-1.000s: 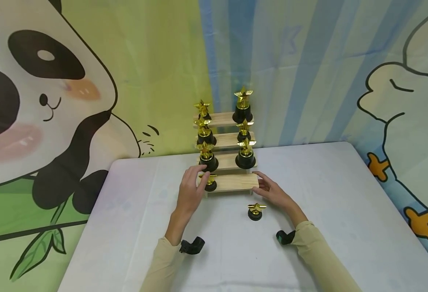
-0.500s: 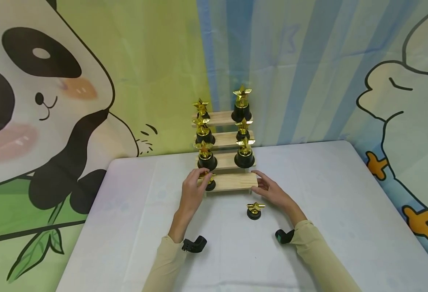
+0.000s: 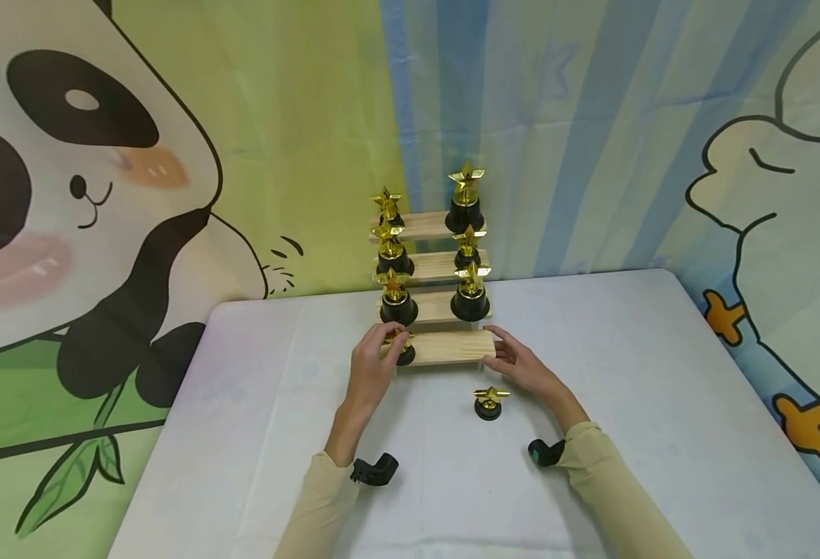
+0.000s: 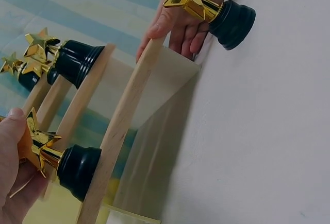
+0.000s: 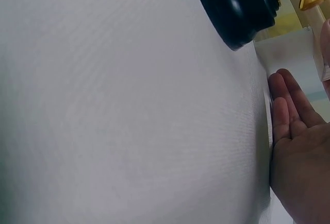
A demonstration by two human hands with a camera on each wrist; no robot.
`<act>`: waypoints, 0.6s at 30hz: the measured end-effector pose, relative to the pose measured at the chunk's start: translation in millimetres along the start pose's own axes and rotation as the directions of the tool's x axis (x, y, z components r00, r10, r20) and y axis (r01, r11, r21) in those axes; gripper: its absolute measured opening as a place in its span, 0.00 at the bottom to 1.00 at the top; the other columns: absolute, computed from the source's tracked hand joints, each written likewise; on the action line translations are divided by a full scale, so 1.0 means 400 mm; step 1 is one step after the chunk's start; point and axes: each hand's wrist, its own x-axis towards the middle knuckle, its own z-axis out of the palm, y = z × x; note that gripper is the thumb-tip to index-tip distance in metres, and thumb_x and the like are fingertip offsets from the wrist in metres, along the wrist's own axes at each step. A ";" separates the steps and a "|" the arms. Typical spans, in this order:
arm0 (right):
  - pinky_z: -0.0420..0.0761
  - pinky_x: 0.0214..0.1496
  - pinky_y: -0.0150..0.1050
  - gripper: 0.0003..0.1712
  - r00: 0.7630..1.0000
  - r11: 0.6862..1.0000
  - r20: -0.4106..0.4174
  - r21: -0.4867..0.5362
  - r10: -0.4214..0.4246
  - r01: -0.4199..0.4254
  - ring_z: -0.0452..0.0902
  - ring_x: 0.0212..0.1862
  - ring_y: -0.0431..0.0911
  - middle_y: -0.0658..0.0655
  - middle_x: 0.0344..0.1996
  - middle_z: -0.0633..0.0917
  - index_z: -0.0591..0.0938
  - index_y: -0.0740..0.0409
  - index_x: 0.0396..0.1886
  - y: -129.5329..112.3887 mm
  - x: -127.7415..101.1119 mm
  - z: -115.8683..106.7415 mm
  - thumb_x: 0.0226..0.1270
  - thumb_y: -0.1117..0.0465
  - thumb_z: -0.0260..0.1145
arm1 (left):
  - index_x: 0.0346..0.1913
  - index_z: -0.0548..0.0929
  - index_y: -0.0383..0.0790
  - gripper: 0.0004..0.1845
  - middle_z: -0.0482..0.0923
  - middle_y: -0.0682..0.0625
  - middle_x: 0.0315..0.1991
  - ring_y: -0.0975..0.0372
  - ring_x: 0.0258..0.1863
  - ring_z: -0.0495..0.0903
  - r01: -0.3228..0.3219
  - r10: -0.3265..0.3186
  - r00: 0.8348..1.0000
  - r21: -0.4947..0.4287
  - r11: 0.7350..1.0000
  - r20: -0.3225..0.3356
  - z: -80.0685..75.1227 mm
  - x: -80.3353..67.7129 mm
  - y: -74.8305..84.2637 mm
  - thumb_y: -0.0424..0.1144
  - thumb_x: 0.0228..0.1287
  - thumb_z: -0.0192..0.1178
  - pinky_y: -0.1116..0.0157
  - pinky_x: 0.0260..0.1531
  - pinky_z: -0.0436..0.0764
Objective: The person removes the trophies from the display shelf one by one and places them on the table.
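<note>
Left hand [image 3: 371, 363] here, I see grip pinching star of small gold-star trophy [image 4: 77, 171], base on left end of front wooden shelf [image 3: 452, 348]; right hand [image 3: 524, 371], I watch grip holding shelf's right end; second trophy [image 3: 488, 407] upright on surface [image 3: 606, 365] nearby; six more trophies [image 3: 470, 304] behind, on three higher shelves [image 3: 434, 266]

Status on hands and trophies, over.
Left hand pinches small trophy on bottom shelf, base down. Right hand holds shelf's right end. Possibly in the way: loose trophy upright on table.
</note>
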 end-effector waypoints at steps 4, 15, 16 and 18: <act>0.75 0.62 0.51 0.42 1.000 1.000 0.001 0.009 -0.004 0.004 0.68 0.67 0.61 0.70 0.68 0.67 0.53 0.47 0.77 0.002 0.002 0.000 0.70 0.49 0.62 | 0.43 0.82 0.37 0.10 0.82 0.47 0.37 0.60 0.38 0.82 -0.004 0.004 1.000 -0.002 1.000 0.002 -0.001 -0.005 0.001 0.41 0.68 0.60 0.61 0.40 0.84; 0.75 0.63 0.52 0.42 1.000 1.000 -0.002 -0.008 0.001 -0.001 0.68 0.66 0.61 0.70 0.68 0.68 0.53 0.47 0.77 0.000 -0.003 0.003 0.70 0.49 0.62 | 0.42 0.82 0.39 0.08 0.82 0.49 0.36 0.61 0.37 0.82 -0.014 0.014 1.000 0.005 1.000 0.008 -0.007 -0.026 0.012 0.40 0.68 0.60 0.64 0.40 0.84; 0.75 0.63 0.52 0.42 1.000 1.000 -0.002 -0.013 0.004 -0.004 0.68 0.66 0.61 0.70 0.68 0.68 0.53 0.47 0.77 0.001 -0.003 0.003 0.70 0.48 0.62 | 0.42 0.82 0.39 0.08 0.82 0.49 0.35 0.62 0.37 0.82 -0.011 0.011 1.000 0.003 1.000 0.009 -0.008 -0.027 0.013 0.40 0.68 0.60 0.64 0.41 0.84; 0.75 0.63 0.52 0.41 1.000 1.000 -0.002 -0.009 -0.002 0.002 0.68 0.66 0.61 0.70 0.68 0.68 0.53 0.47 0.77 -0.001 -0.002 0.003 0.70 0.49 0.62 | 0.43 0.82 0.39 0.08 0.82 0.50 0.36 0.62 0.37 0.82 -0.007 0.007 1.000 -0.006 1.000 0.009 -0.008 -0.028 0.016 0.41 0.68 0.60 0.64 0.41 0.84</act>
